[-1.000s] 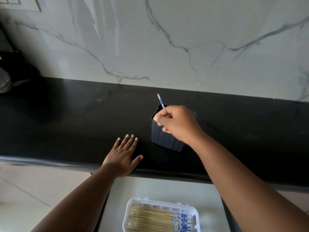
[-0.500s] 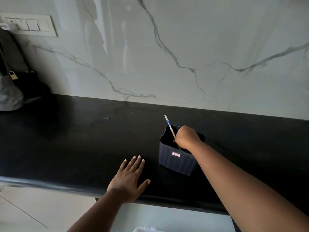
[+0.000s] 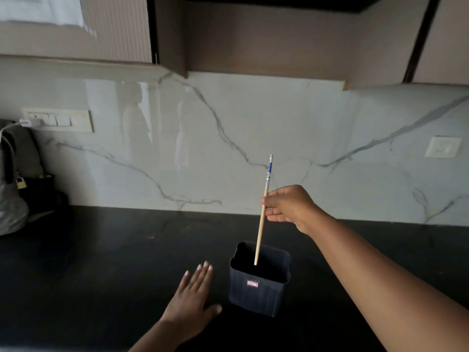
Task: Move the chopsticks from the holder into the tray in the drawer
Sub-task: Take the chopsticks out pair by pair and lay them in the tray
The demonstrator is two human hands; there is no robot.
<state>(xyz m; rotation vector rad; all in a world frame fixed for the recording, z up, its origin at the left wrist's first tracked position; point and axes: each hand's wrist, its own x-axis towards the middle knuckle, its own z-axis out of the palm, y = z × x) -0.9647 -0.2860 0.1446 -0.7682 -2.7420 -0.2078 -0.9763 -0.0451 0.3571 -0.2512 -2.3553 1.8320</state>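
Note:
A dark blue ribbed holder (image 3: 258, 290) with a small red label stands on the black counter. My right hand (image 3: 289, 207) pinches one wooden chopstick (image 3: 261, 224) with a blue-patterned top, held nearly upright above the holder. Its lower tip is still inside the holder's mouth. My left hand (image 3: 193, 298) lies flat on the counter just left of the holder, fingers spread and straight. The inside of the holder looks dark; I see no other chopsticks in it. The drawer and its tray are out of view.
The black counter (image 3: 101, 250) runs across the view under a white marble backsplash. A grey bag with a padlock (image 3: 12, 194) sits at the far left below a switch panel (image 3: 58, 120). Wall cabinets (image 3: 253, 34) hang overhead. A socket (image 3: 442, 146) is at right.
My right hand has lifted the chopstick up out of the holder. The camera has tilted upward, so the drawer tray has left the view. My left hand stays flat on the counter.

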